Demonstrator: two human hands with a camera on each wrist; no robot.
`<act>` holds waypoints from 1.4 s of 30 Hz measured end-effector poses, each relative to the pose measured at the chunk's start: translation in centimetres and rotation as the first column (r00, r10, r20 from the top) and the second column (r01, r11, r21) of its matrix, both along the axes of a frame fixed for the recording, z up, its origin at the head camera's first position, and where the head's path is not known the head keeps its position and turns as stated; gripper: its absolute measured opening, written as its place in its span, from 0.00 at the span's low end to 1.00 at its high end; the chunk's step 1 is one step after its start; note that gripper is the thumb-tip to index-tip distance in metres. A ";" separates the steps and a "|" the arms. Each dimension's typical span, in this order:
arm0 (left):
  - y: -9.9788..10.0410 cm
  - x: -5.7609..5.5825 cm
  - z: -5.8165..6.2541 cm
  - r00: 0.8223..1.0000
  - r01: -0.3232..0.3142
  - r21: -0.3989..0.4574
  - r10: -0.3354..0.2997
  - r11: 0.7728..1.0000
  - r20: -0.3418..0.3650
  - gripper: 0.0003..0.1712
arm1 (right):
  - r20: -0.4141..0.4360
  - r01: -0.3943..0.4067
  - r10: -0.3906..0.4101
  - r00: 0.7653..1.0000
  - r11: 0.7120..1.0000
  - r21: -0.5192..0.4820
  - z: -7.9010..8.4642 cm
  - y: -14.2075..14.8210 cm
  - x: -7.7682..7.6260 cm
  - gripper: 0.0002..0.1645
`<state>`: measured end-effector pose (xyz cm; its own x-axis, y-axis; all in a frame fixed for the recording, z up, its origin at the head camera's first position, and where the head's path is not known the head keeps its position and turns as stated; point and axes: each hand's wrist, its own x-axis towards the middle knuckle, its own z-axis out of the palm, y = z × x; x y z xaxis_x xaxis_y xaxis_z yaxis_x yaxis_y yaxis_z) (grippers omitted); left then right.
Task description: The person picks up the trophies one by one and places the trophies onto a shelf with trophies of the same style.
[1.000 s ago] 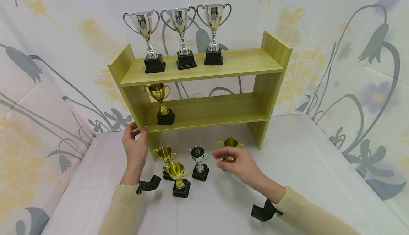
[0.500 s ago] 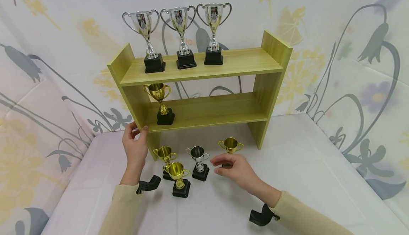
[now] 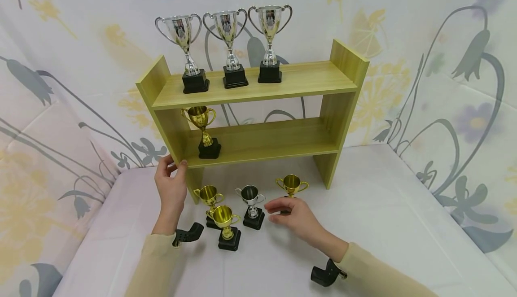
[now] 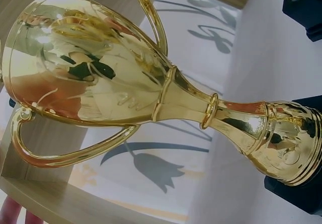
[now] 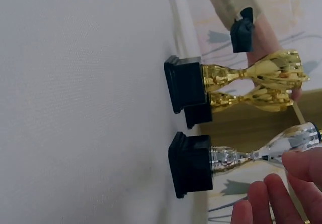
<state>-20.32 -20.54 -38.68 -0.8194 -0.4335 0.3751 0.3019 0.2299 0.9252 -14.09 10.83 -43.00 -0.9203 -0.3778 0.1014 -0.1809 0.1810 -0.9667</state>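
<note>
My left hand (image 3: pixel 171 189) grips the left side panel of the wooden shelf (image 3: pixel 262 142) near its lower board. My right hand (image 3: pixel 299 220) hovers over the table, fingers loosely bent and holding nothing. Just left of its fingertips stands a small silver trophy cup (image 3: pixel 250 194) on a black base; the right wrist view shows the fingers close to its bowl, and contact cannot be told. Behind the right hand is a small gold trophy cup (image 3: pixel 291 182), its base partly hidden. Two more gold trophy cups (image 3: pixel 223 216) stand left of the silver one, one overlapping the other.
Three large silver trophies (image 3: pixel 227 25) stand on the top board. One gold trophy (image 3: pixel 202 120) sits at the left end of the middle board. A white cloth (image 3: pixel 383 216) covers the table, and a floral backdrop (image 3: pixel 424 63) rises behind.
My right hand has shifted a little left and toward me, from in front of the right gold trophy cup to beside the small silver one. My left hand stays on the shelf.
</note>
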 end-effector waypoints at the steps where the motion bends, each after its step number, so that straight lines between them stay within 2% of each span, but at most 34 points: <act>1: 0.1 0.1 0.2 1.000 0.000 -0.002 0.000 1.000 -0.002 0.18 | -0.002 -0.001 0.001 1.000 1.000 0.001 -0.1 0.0 -0.1 0.17; 6: 1.2 1.5 2.0 1.000 0.009 -0.006 -0.009 1.000 -0.009 0.17 | -0.006 -0.011 0.011 1.000 1.000 -0.010 -0.8 -0.4 -0.4 0.17; 7: 1.2 1.4 2.0 1.000 0.009 -0.007 -0.009 1.000 -0.009 0.18 | -0.003 -0.012 0.012 1.000 1.000 -0.012 -0.9 -0.5 -0.5 0.17; 15: 0.1 -0.3 -0.1 1.000 -0.010 -0.012 0.010 1.000 0.003 0.18 | 0.015 0.008 -0.009 1.000 1.000 0.016 -1.5 -1.1 -1.0 0.17; 22: 0.0 -0.4 -0.3 1.000 -0.005 0.005 0.005 1.000 -0.007 0.18 | 0.004 0.043 -0.043 0.999 0.999 0.009 -1.9 -1.7 -1.4 0.17; 29: -0.1 -0.4 -0.4 1.000 -0.009 0.001 0.009 1.000 -0.004 0.18 | -0.045 0.057 -0.057 0.997 0.998 0.002 -2.1 -2.5 -1.9 0.16; 35: -0.2 -0.5 -0.6 1.000 -0.009 0.001 0.009 1.000 -0.012 0.17 | -0.034 0.053 -0.053 0.998 0.999 0.004 -2.5 -3.1 -2.1 0.15; 37: -0.1 -0.3 -0.4 1.000 -0.005 -0.001 0.005 1.000 -0.015 0.17 | -0.036 0.058 -0.058 0.998 0.998 0.010 -2.5 -3.2 -2.0 0.15; 42: 1.0 1.2 1.4 1.000 -0.004 -0.011 0.004 1.000 -0.026 0.17 | -0.054 0.075 -0.073 0.996 0.997 0.029 -2.7 -3.5 -2.1 0.13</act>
